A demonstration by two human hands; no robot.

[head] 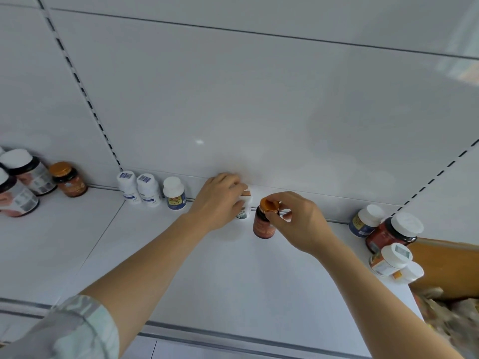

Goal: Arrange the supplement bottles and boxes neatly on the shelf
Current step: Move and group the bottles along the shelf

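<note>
My left hand [217, 200] is wrapped over a white bottle [245, 207] standing by the shelf's back wall; most of the bottle is hidden under my fingers. Just to its right, my right hand [298, 220] pinches the orange cap of a dark amber bottle [263, 224] that stands upright on the white shelf [197, 275]. Left of my hands, two white bottles with barcode tops [138, 189] and a white bottle with a blue label [175, 193] stand in a row along the back wall.
At the far left stand two large dark bottles with white caps [22, 177] and an orange-capped amber bottle [69, 180]. At the right, several bottles [388, 237] cluster beside a brown box [448, 265]. The shelf's metal front rail [233, 335] runs below my forearms.
</note>
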